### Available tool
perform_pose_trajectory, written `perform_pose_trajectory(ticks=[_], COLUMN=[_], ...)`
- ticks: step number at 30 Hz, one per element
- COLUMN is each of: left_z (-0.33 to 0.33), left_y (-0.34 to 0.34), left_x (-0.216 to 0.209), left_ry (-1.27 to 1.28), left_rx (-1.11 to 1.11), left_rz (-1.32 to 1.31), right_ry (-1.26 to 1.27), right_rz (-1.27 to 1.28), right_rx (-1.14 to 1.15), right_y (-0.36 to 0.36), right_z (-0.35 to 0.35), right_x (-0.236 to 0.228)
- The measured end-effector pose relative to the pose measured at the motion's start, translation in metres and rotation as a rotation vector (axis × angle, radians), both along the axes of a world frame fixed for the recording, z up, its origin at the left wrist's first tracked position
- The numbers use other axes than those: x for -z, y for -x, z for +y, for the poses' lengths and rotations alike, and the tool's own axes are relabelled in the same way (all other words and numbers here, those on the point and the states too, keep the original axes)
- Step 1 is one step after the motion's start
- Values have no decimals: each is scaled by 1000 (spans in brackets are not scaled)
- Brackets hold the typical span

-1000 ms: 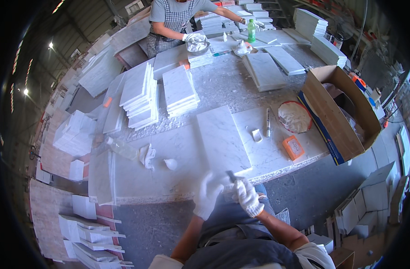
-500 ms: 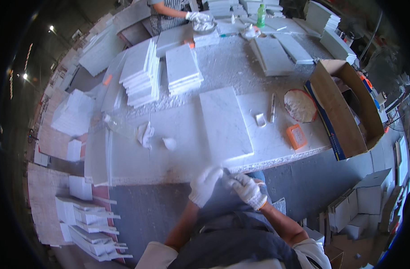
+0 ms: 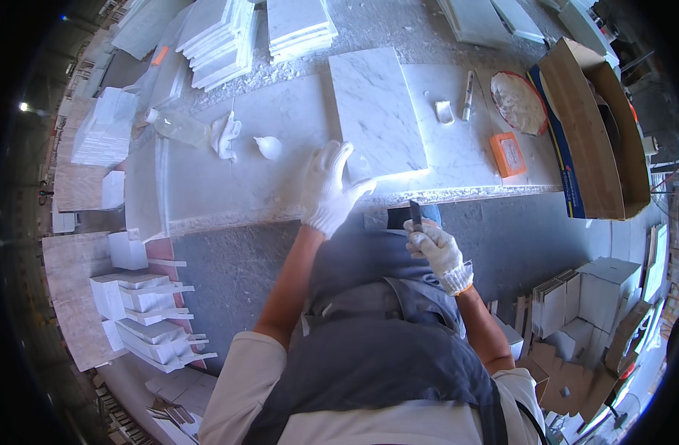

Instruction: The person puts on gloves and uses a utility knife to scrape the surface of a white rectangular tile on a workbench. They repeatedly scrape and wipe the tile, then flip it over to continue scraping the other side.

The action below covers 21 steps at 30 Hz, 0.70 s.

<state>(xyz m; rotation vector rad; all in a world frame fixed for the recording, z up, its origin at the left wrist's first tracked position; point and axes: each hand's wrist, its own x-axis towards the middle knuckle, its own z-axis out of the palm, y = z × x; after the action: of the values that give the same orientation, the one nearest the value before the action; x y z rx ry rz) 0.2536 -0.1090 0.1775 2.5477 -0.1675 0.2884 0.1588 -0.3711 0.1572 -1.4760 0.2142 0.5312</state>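
Note:
My left hand (image 3: 330, 185), in a white knitted glove, is at the near left edge of a grey-veined white marble tile (image 3: 380, 115), its thumb and fingers spread. The tile lies flat on the pale worktop (image 3: 258, 182). In front of the table edge my right hand (image 3: 437, 251), gloved too, is closed around a small dark scraper (image 3: 416, 213) with its flat blade pointing up. Most of its handle is hidden in the fist.
On the worktop are a clear bottle (image 3: 180, 127), a crumpled white cloth (image 3: 224, 136), a white bulb-shaped piece (image 3: 267, 147), a marker (image 3: 468, 96), a round dish of white paste (image 3: 519, 102) and an orange box (image 3: 508, 155). A cardboard box (image 3: 595, 133) stands right; tile stacks (image 3: 219, 41) stand behind.
My hands were together before; now they are apart. The left has moved up to the tile, its fingers opening, and the right holds the scraper upright. The view has tipped downward.

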Motion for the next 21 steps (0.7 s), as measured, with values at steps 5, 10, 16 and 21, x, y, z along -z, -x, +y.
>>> perform_pose_trajectory(ticks=[5,10,16,21], left_z=[1,14,27,11], left_y=[-32,-37,-21,-27], left_x=[4,9,6,9], left_ry=[-24,-245,-47,-165], left_rx=[80,91,211,108], left_rz=[27,-104,-208,-298], right_ry=[-7,69,-42,-50], right_rz=[29,-44,-20,-61], right_rx=[-118,-107,16,45], right_y=[6,3,-1,-9], right_z=[7,4,-5,2], right_x=[5,-2,1,-2])
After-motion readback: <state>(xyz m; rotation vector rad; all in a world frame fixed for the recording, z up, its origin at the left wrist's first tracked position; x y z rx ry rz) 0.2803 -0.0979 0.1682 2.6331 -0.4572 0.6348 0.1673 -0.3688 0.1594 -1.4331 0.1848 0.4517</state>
